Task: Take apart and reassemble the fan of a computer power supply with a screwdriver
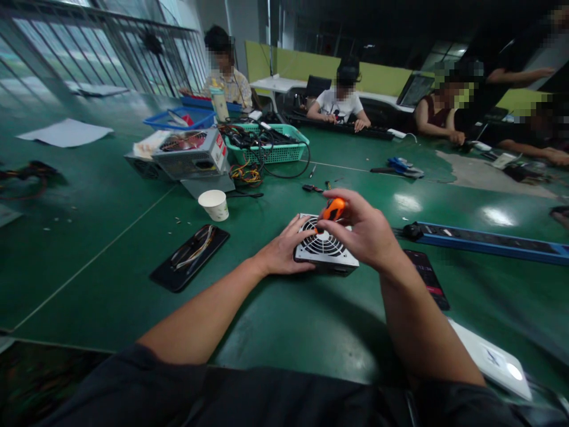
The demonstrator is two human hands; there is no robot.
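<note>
Steadying a fan-topped box (331, 256) on the green table (267, 326), screwdriver (334, 209) in hand.
From the head view, the left hand (282, 252) clasps the box's left side and the right hand (367, 228) pinches the orange screwdriver above its grille; a paper cup (214, 207) stands near a cable-filled basket (284, 155), other people sit across the glossy table, and a railing (102, 56) lines the bright windows.

Two bare forearms in short dark fabric sleeves: bare left forearm (204, 314) slanting toward two o'clock, ending in a bare left hand (282, 249), low, fingers spread; bare right forearm (422, 320) angled toward eleven, its bare right hand (371, 231) raised, thumb and fingers curled in a grip toward nine.
</note>
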